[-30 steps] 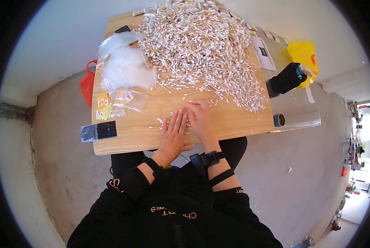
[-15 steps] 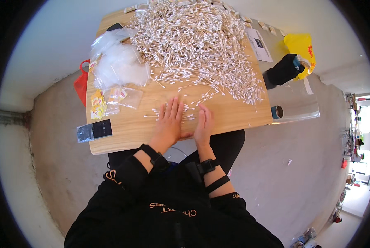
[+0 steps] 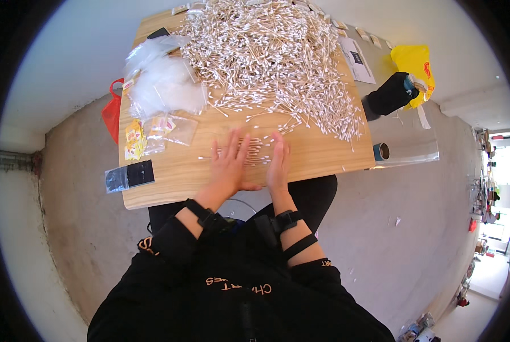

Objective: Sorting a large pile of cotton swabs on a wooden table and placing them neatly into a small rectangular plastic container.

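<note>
My left hand [image 3: 227,168] lies palm down with fingers spread over a small batch of cotton swabs [image 3: 257,152] near the table's front edge. Some of the swabs stick out on both sides of its fingers and part of the batch is hidden beneath. Standing on edge at the right ends of these swabs is my right hand [image 3: 278,165], its fingers straight and holding nothing. Beyond both hands a large heap of loose cotton swabs [image 3: 266,57] covers the far part of the wooden table [image 3: 175,179], with a few strays near the fingertips.
Clear plastic bags [image 3: 166,88] are piled at the left, beside yellow printed packets [image 3: 134,141] and a dark flat item in a clear bag [image 3: 130,176]. To the right stand a black-covered bottle [image 3: 389,94], a cup [image 3: 381,151] and a yellow bag [image 3: 413,71]. A red bag [image 3: 112,117] hangs at the left.
My left hand has shifted slightly left with its fingers wider apart, so more of the small batch shows between the hands. The right hand has moved little.
</note>
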